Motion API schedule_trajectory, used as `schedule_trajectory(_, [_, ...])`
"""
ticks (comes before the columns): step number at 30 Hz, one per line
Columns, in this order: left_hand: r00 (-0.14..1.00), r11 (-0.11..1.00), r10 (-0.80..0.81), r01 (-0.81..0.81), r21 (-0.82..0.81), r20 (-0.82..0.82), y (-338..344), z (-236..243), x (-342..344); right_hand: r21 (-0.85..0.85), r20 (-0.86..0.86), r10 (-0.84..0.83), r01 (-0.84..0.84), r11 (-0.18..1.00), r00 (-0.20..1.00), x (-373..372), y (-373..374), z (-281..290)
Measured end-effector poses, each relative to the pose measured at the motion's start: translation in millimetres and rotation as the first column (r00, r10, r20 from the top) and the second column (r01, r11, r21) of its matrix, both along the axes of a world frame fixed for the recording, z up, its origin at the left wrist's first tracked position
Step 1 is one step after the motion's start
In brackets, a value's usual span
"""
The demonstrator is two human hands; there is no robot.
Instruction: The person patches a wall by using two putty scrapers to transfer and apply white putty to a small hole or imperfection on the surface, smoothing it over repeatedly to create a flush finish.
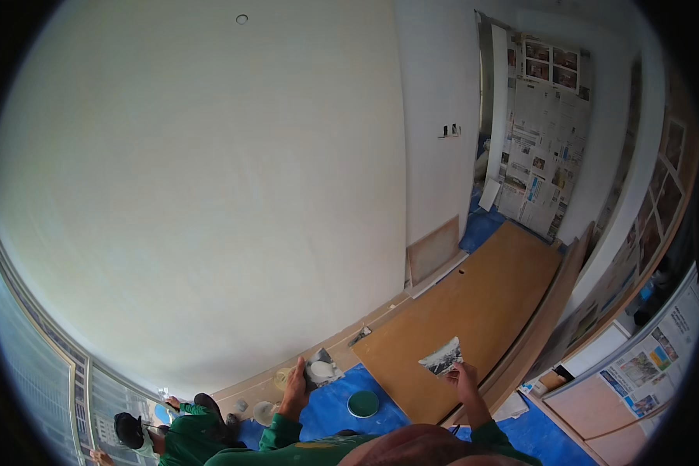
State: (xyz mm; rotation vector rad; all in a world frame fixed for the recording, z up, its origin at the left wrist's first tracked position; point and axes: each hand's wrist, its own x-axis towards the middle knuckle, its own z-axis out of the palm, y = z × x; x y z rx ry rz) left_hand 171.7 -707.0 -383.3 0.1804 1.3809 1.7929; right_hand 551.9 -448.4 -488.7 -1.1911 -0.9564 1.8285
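My left hand is raised at the lower middle, its fingers pointing up and seeming to hold nothing. Just beside it shows a grey piece with a white lump; I cannot tell whether they touch. My right hand pinches the narrow end of a flat, fan-shaped putty knife, its wide blade mottled black and white. That blade is over the brown board on the floor. Between my hands, lower down, is a round tub with a green inside.
A large pale wall fills the left and middle. Blue sheeting covers the floor. Another person in green is low at the lower left, by a window. Newspaper covers a panel at the back right. Long boards lean at the right.
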Motion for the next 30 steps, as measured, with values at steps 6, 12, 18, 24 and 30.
schedule_trajectory(6, [0.997,0.998,0.061,-0.06,0.02,-0.04,8,2,-17,0.019,-0.097,-0.006,0.008,1.0,0.995,-21,13,34])
schedule_trajectory(12, [0.985,0.983,0.173,-0.174,0.058,0.019,5,24,-19,-0.065,-0.226,0.015,-0.03,0.997,0.974,-53,23,61])
schedule_trajectory(18, [0.95,0.951,0.307,-0.303,0.064,-0.058,-25,-6,-20,-0.159,-0.423,0.205,-0.295,0.942,0.882,-90,31,57])
schedule_trajectory(24, [0.905,0.902,0.424,-0.426,-0.073,-0.048,-31,8,-5,-0.161,-0.615,0.363,-0.562,0.812,0.7,-166,84,85])
schedule_trajectory(30, [0.839,0.838,0.542,-0.544,-0.038,-0.059,24,14,3,-0.112,-0.694,0.447,-0.697,0.708,0.565,-208,162,63])
